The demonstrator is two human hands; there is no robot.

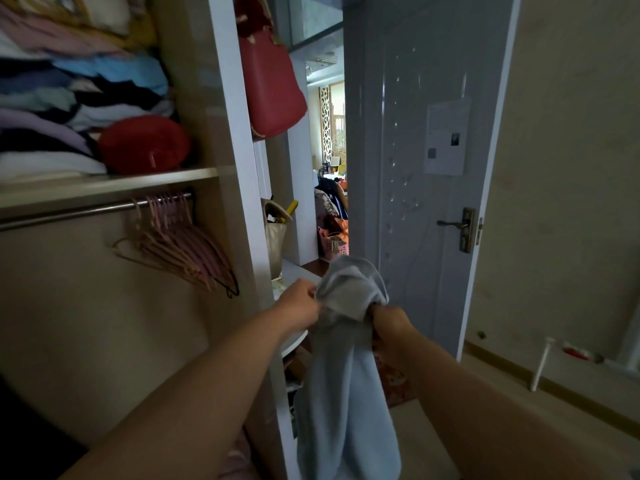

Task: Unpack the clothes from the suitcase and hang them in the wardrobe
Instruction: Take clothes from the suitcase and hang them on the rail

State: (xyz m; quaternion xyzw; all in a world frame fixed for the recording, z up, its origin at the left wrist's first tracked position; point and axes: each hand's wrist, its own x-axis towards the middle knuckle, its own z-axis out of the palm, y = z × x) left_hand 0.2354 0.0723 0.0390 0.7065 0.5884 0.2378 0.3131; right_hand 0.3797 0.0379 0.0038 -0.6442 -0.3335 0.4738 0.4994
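Note:
A light blue garment (346, 393) hangs down in front of me, bunched at its top. My left hand (300, 304) pinches its upper left edge and my right hand (389, 323) grips the bunched top on the right. To the left stands the open wardrobe (228, 140), with a metal rail (69, 213) under a shelf. Several empty pink hangers (180, 244) are crowded at the rail's right end. The suitcase is not in view.
Folded clothes (76, 95) and a red cushion (145, 143) fill the shelf above the rail. A red bag (270, 84) hangs on the wardrobe's side. A grey door (426, 168) stands open to the right, with a beige wall beyond it.

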